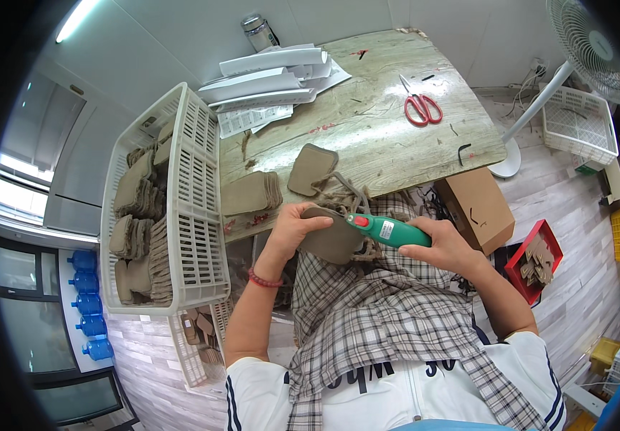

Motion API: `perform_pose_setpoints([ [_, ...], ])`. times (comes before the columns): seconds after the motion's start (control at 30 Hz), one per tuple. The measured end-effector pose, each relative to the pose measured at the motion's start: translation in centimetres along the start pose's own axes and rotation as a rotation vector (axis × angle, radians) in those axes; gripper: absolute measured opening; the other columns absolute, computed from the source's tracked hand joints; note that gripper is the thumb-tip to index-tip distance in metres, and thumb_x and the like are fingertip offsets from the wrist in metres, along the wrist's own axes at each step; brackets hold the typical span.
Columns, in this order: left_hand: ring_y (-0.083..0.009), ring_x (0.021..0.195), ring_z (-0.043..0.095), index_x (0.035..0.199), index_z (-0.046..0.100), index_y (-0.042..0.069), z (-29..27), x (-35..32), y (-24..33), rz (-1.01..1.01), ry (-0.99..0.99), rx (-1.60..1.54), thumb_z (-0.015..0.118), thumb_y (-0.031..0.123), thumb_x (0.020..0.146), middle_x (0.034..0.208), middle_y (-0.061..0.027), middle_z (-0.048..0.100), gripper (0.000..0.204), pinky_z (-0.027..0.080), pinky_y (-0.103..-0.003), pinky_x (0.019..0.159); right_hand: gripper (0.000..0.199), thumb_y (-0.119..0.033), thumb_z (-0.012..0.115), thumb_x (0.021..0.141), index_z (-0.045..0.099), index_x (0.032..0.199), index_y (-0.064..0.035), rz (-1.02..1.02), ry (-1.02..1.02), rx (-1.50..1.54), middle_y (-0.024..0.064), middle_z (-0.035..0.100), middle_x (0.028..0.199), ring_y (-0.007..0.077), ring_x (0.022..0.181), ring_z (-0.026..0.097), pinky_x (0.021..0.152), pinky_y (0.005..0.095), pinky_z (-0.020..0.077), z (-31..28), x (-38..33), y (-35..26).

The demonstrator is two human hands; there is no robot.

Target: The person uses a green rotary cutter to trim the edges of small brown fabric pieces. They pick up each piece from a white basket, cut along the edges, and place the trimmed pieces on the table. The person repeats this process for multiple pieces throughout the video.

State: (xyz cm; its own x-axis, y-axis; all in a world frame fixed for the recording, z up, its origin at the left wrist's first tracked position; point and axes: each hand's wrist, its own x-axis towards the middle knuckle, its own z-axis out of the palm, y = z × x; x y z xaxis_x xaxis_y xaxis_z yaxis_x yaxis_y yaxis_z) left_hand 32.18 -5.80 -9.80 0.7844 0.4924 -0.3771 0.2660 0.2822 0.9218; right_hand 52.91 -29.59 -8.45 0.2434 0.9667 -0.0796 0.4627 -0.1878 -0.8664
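Observation:
My left hand [294,230] pinches the upper left edge of a flat khaki piece with rounded corners [337,246], held over my lap at the table's front edge. A green handheld power tool with a red button [390,230] lies in my right hand [439,243], fingers wrapped round its body. Its front end is at the piece's upper right edge; whether it touches is too small to tell. Loose khaki strips [346,195] hang around that edge. Just beyond, a similar single piece [313,169] rests on the table, with a stack of such pieces [246,194] to its left.
A white plastic crate [202,194] full of khaki pieces stands left of the wooden table [374,151]. Papers [274,82], a steel flask [258,32] and red-handled scissors [422,110] lie farther back. To the right are a cardboard box [483,208], a red tray [555,248] and a fan [593,50].

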Motion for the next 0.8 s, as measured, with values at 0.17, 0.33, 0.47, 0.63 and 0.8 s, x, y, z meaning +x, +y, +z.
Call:
perform_pose_setpoints([
  [0.17,-0.0118,0.072,0.066,0.095,0.068,-0.002,0.2,0.3,-0.5,-0.001,-0.025,0.036,0.072,0.002,0.080,0.087,-0.0074,0.071,0.017,0.054,-0.025,0.067,0.046,-0.032,0.074,0.080,0.062,0.108,0.0032,0.016,-0.026,0.060,0.0138,0.065,0.079,0.0201,0.070,0.064,0.065,0.0323,0.0508,0.3,0.8,-0.8],
  [0.33,-0.0118,0.072,0.066,0.097,0.068,-0.002,1.5,0.0,0.3,-0.026,-0.057,0.001,0.072,0.002,0.080,0.086,-0.0073,0.071,0.018,0.053,-0.024,0.067,0.046,-0.030,0.075,0.080,0.062,0.108,0.0043,0.020,-0.023,0.085,0.0127,0.065,0.079,0.0171,0.069,0.063,0.065,0.0307,0.0503,0.7,1.6,-0.8],
  [0.47,-0.0110,0.071,0.065,0.092,0.069,-0.002,0.2,-0.2,-0.1,0.016,-0.015,-0.022,0.072,0.004,0.080,0.083,-0.0064,0.071,0.014,0.053,-0.024,0.066,0.046,-0.030,0.075,0.080,0.062,0.109,0.0033,0.045,-0.013,0.087,0.0124,0.065,0.080,0.0169,0.070,0.063,0.066,0.0304,0.0500,-0.1,1.5,-1.1],
  [0.63,-0.0105,0.070,0.065,0.091,0.070,-0.002,-1.7,-0.2,0.0,0.044,0.043,-0.040,0.073,0.005,0.080,0.081,-0.0062,0.070,0.014,0.053,-0.024,0.065,0.045,-0.028,0.076,0.079,0.061,0.109,0.0025,0.044,-0.044,-0.044,0.0123,0.064,0.080,0.0177,0.071,0.062,0.066,0.0310,0.0497,-1.4,0.4,0.2],
  [0.8,-0.0104,0.070,0.065,0.092,0.069,-0.001,-1.2,-0.1,-0.2,0.022,0.039,-0.028,0.073,0.004,0.080,0.082,-0.0062,0.070,0.014,0.053,-0.024,0.065,0.047,-0.028,0.077,0.078,0.061,0.109,0.0030,0.010,-0.048,-0.029,0.0136,0.064,0.079,0.0190,0.069,0.062,0.065,0.0316,0.0499,-1.1,0.5,0.1],
])
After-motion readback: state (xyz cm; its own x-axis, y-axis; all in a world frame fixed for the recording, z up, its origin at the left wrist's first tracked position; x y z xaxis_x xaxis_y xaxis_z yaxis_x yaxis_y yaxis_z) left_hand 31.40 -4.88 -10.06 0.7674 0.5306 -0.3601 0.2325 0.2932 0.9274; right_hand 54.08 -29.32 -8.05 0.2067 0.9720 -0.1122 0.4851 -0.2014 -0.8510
